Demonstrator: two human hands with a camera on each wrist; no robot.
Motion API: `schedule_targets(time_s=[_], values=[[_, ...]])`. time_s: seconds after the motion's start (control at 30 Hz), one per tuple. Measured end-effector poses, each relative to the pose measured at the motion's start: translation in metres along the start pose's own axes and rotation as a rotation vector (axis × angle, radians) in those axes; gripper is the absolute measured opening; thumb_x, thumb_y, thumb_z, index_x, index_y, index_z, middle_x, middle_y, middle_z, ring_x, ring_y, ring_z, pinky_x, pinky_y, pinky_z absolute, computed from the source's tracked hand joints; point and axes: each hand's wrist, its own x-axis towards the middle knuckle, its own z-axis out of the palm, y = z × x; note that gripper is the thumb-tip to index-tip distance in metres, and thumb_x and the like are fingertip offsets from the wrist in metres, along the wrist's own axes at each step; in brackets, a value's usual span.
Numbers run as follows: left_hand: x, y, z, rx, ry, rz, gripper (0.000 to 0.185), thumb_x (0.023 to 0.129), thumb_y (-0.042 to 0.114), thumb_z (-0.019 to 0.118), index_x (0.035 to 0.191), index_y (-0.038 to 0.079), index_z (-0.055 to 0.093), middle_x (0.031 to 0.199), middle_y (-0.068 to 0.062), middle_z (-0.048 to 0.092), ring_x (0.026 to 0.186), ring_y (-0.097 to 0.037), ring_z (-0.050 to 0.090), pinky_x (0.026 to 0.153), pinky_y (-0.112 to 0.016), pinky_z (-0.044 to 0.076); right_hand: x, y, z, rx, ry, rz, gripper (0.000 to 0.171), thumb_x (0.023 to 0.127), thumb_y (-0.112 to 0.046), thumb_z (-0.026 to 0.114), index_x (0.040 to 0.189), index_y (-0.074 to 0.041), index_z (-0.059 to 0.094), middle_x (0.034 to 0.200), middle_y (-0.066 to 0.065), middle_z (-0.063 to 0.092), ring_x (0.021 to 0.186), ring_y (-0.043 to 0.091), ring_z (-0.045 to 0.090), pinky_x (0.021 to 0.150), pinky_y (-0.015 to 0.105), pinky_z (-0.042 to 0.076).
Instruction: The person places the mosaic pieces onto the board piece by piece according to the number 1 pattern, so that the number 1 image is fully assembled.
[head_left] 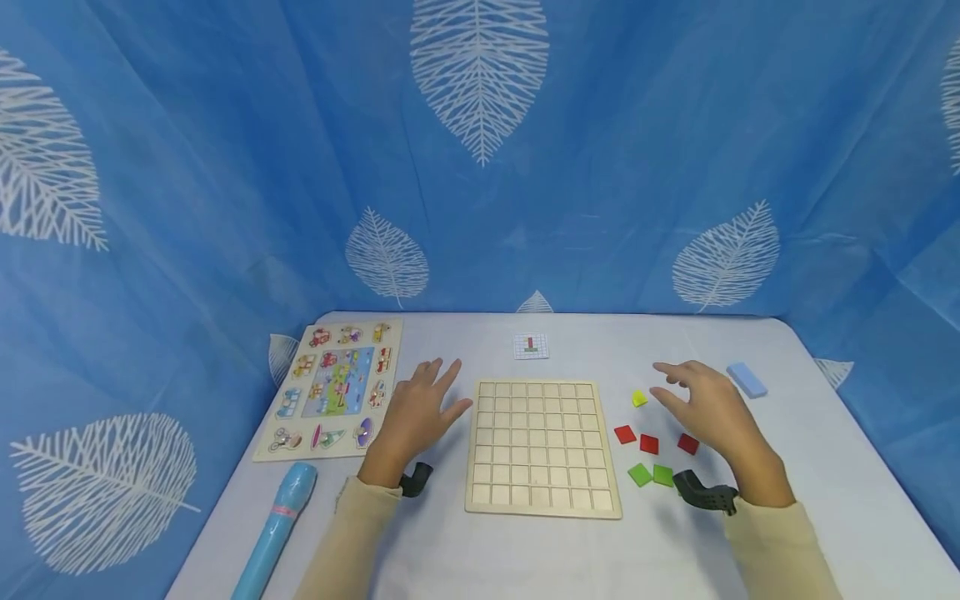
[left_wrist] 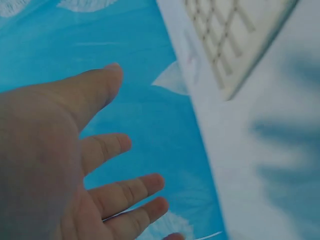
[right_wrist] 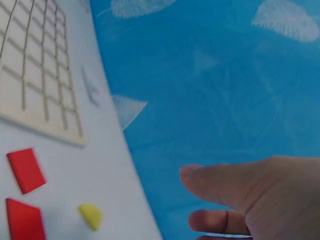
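Note:
A wooden grid board point(head_left: 542, 446) with bare square cells lies in the middle of the white table point(head_left: 825, 467). My left hand point(head_left: 442, 390) hovers just left of the board with fingers spread, holding nothing. My right hand point(head_left: 672, 385) hovers open to the right of the board, above loose tiles. The tiles are one yellow point(head_left: 639, 398), three red point(head_left: 649, 444) and two green point(head_left: 640, 474). The left wrist view shows my left hand point(left_wrist: 107, 112) with splayed fingers and a board corner point(left_wrist: 235, 35). In the right wrist view my right hand point(right_wrist: 200, 197) is above red tiles point(right_wrist: 26, 170) and the yellow tile point(right_wrist: 91, 216).
A small pattern card point(head_left: 531, 346) lies behind the board. A vehicle peg puzzle point(head_left: 333, 387) sits at the left, with a light blue tube point(head_left: 276, 527) at the front left edge. A pale blue block point(head_left: 747, 380) lies at the far right. Blue leaf-print cloth surrounds the table.

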Motion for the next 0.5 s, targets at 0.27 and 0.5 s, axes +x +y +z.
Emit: schedule_targets(time_s=[0.27,0.5], values=[[-0.005,-0.005,0.033,-0.093,-0.042,-0.049,0.062,0.102,0.052,0.058,0.153,0.017,0.050,0.134,-0.016,0.061,0.123,-0.035,0.057,0.098,-0.053,0.047,0.006,0.032,0.033,0.108,-0.060,0.070,0.046,0.093,-0.021,0.076,0.135,-0.003,0.065,0.097,0.013,0.063,0.083,0.028,0.055,0.059,0.034,0.050],[-0.010,-0.014,0.056,-0.346,-0.097,-0.099,0.058,0.102,0.051,0.058,0.151,0.020,0.052,0.124,-0.008,0.063,0.119,-0.027,0.057,0.103,-0.048,0.044,0.007,0.054,0.053,0.244,-0.061,0.125,0.044,0.096,-0.030,0.073,0.134,-0.007,0.067,0.072,0.004,0.048,0.056,0.020,0.045,0.049,0.029,0.036]])
